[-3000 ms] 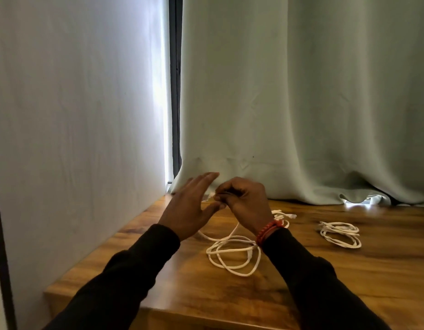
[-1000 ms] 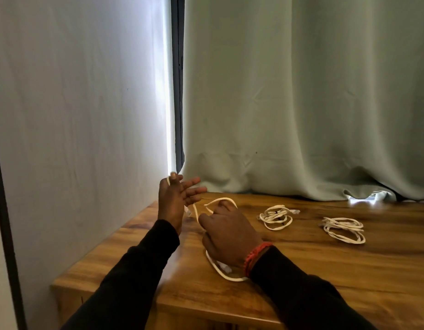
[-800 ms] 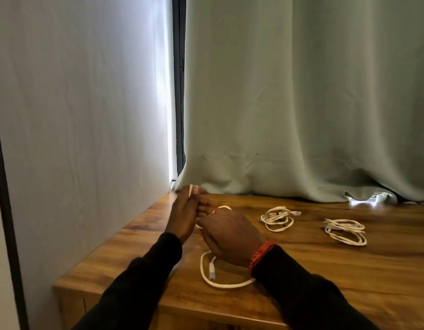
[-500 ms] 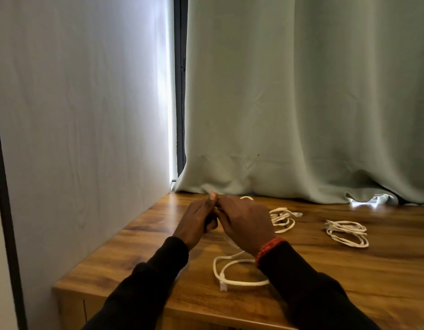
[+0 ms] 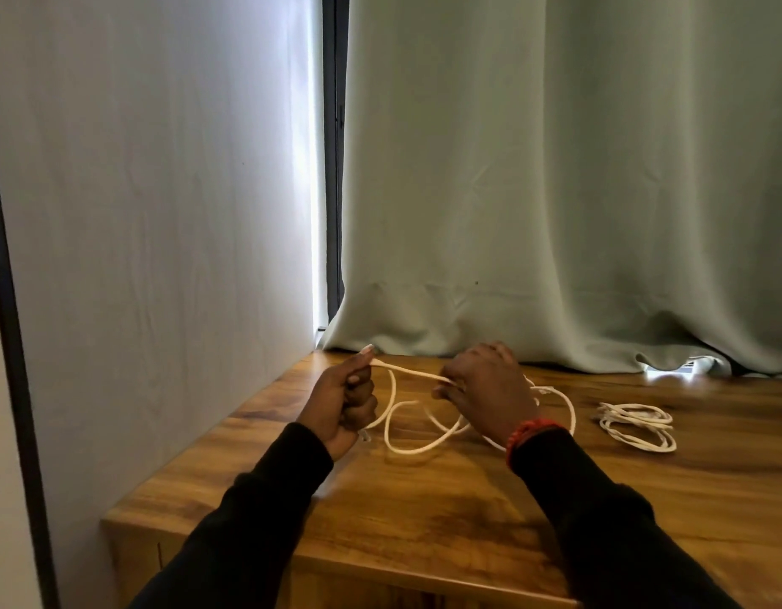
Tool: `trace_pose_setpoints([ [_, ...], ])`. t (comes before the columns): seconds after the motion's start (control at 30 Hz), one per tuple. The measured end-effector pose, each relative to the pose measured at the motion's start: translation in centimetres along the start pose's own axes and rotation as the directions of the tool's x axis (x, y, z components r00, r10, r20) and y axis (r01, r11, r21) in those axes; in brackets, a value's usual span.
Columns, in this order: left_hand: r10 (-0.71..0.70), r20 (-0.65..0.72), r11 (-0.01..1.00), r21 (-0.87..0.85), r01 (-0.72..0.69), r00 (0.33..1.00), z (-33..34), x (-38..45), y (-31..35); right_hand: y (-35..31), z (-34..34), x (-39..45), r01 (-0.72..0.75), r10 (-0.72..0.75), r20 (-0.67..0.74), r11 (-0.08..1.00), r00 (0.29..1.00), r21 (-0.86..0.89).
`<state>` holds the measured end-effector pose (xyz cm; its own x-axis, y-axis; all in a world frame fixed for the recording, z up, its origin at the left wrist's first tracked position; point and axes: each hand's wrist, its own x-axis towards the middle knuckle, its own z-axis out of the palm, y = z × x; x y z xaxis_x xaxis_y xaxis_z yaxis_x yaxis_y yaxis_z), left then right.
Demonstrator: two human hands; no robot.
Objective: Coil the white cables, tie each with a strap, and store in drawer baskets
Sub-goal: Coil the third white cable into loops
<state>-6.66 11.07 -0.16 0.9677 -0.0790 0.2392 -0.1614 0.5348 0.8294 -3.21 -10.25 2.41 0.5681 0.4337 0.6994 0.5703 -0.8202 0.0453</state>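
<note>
While my left hand [image 5: 343,400] is closed in a fist around one part of the white cable [image 5: 417,443], my right hand [image 5: 485,389] pinches the same cable between the thumb and the curled fingers. A short straight piece of the cable is stretched between both hands, above the wooden table [image 5: 446,512]. From my hands the remaining cable hangs down in loose loops, and these loops lie on the table just under and between my hands. One end of it comes out under my left fist. A second white cable [image 5: 637,426] lies coiled on the table, at the right side and well apart from my right hand. Behind the table hangs a pale green curtain [image 5: 556,191], and its lower edge touches the table.
</note>
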Motion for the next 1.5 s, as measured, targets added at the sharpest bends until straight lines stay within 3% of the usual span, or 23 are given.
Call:
trace_pose_setpoints([
  [0.1, 0.019, -0.032, 0.99, -0.143, -0.023, 0.999, -0.4, 0.1, 0.4, -1.3, 1.0, 0.0, 0.023, -0.03, 0.07, 0.994, 0.997, 0.11],
  [0.13, 0.036, -0.055, 0.982, -0.183, -0.045, 0.998, -0.6, 0.1, 0.5, -1.6, 1.0, -0.2, -0.011, -0.016, 0.105, 0.969, 0.994, 0.248],
  [0.2, 0.071, -0.102, 0.966, -0.243, -0.094, 0.992, -1.4, 0.2, 0.9, -2.1, 0.6, -0.6, -0.139, -0.007, 0.218, 0.753, 0.976, 0.643],
  [0.27, 0.079, -0.13, 0.958, -0.264, -0.112, 0.988, -1.9, 0.4, 1.0, -2.6, -0.2, -0.9, -0.256, -0.036, 0.31, 0.481, 0.95, 0.839],
  [0.5, 0.124, -0.221, 0.931, -0.311, -0.19, 0.967, -3.6, 1.1, 1.1, -2.8, -2.6, -2.0, -0.377, 0.037, 0.376, 0.001, 0.926, 0.926],
  [0.53, 0.13, -0.261, 0.923, -0.321, -0.213, 0.957, -4.3, 1.2, 1.3, -2.3, -3.2, -2.2, -0.399, 0.077, 0.398, -0.005, 0.914, 0.917],
  [0.63, 0.143, -0.336, 0.929, -0.279, -0.243, 0.931, -5.3, 1.3, 1.6, -0.3, -4.5, -2.6, -0.414, 0.187, 0.374, 0.274, 0.908, 0.868],
  [0.67, 0.146, -0.334, 0.934, -0.264, -0.241, 0.931, -5.1, 1.3, 1.6, 0.1, -5.0, -2.6, -0.424, 0.213, 0.373, 0.308, 0.903, 0.852],
  [0.83, 0.116, -0.29, 0.971, -0.169, -0.171, 0.95, -2.8, 1.1, 0.6, 0.2, -5.2, -1.2, -0.488, 0.434, 0.365, 0.215, 0.823, 0.846],
  [0.9, 0.095, -0.294, 0.977, -0.155, -0.145, 0.951, -2.4, 0.8, 0.4, -0.7, -5.0, 0.0, -0.506, 0.474, 0.456, -0.027, 0.753, 0.862],
  [0.93, 0.072, -0.293, 0.98, -0.159, -0.123, 0.953, -2.4, 0.7, 0.5, -1.3, -4.9, 0.6, -0.497, 0.52, 0.461, -0.079, 0.719, 0.864],
  [0.97, 0.05, -0.289, 0.98, -0.169, -0.102, 0.956, -2.4, 0.5, 0.5, -1.7, -4.6, 1.0, -0.481, 0.586, 0.381, 0.017, 0.715, 0.876],
  [1.0, 0.037, -0.28, 0.979, -0.183, -0.091, 0.959, -2.4, 0.4, 0.5, -2.1, -4.4, 1.4, -0.467, 0.637, 0.215, 0.257, 0.74, 0.846],
  [1.07, 0.042, -0.256, 0.971, -0.215, -0.099, 0.966, -2.4, 0.2, 0.6, -3.3, -4.1, 1.4, -0.356, 0.471, -0.107, 0.78, 0.876, 0.515],
  [1.1, 0.049, -0.246, 0.967, -0.232, -0.108, 0.968, -2.3, 0.2, 0.8, -4.0, -4.2, 1.3, -0.292, 0.343, -0.13, 0.907, 0.93, 0.303],
  [1.17, 0.07, -0.238, 0.951, -0.278, -0.137, 0.969, -2.6, 0.2, 1.1, -4.7, -4.2, 1.1, -0.178, 0.179, -0.044, 0.984, 0.983, 0.024],
  [1.23, 0.099, -0.253, 0.927, -0.327, -0.182, 0.962, -3.2, 0.3, 1.6, -5.1, -4.7, 0.8, -0.036, 0.049, 0.075, 0.985, 0.996, -0.166],
  [1.33, 0.132, -0.254, 0.88, -0.416, -0.231, 0.958, -3.8, 0.7, 2.4, -5.4, -5.3, 0.1, 0.102, -0.046, 0.216, 0.962, 0.975, -0.254],
  [1.5, 0.19, -0.262, 0.787, -0.536, -0.306, 0.946, -1.2, 1.5, 3.1, -5.9, -5.4, -0.8, 0.3, -0.227, 0.264, 0.912, 0.937, -0.279],
])
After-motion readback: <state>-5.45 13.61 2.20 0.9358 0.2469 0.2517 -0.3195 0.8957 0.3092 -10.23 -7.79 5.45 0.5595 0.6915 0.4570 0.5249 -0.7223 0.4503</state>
